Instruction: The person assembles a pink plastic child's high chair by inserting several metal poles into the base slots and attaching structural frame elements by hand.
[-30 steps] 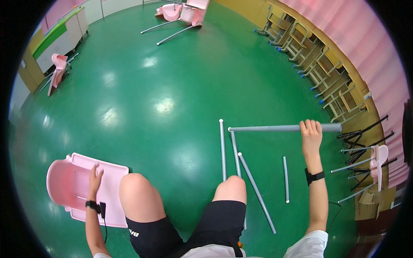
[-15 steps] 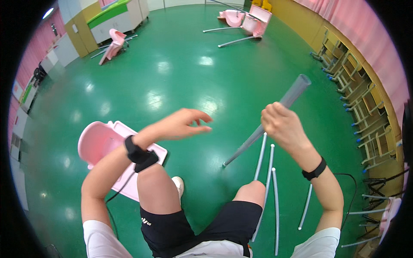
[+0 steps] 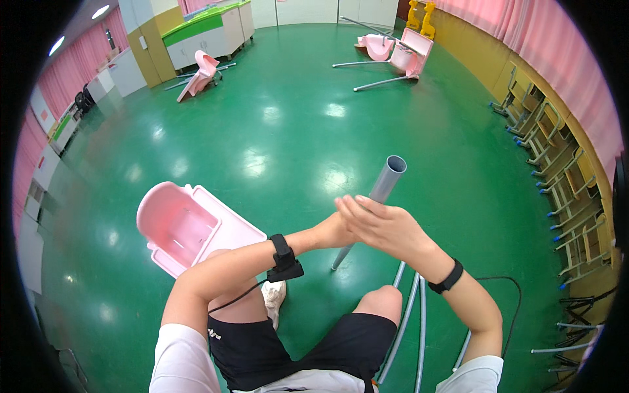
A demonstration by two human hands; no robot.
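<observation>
Both hands, right hand (image 3: 383, 226) over left hand (image 3: 331, 230), clamped mid-length around a stiff, light-looking, smooth grey hollow plastic tube (image 3: 386, 180) above the green floor (image 3: 275, 137).

Tube (image 3: 378, 196), held in both hands: plain grey, hollow end dark inside. Seat shell (image 3: 190, 226), near left: pale pink, unpatterned. Floor (image 3: 275, 131): glossy green with white light reflections. Wristbands, one on each wrist (image 3: 283, 257) (image 3: 448, 278): black; black cable (image 3: 239, 296) from the left one. Shorts (image 3: 295, 340): black with a small white mark. Shirt (image 3: 190, 360): white. Loose tubes (image 3: 409, 321) on the floor, near right: grey. Overturned chairs, far (image 3: 393, 52) and far left (image 3: 200, 73): pink seats, grey legs. Curtains (image 3: 557, 59), right: pink. Wall base (image 3: 498, 65), right: mustard yellow. Cabinet (image 3: 203, 33), far left: white with a green top. Stacked frames (image 3: 557, 164), right: grey-green.
</observation>
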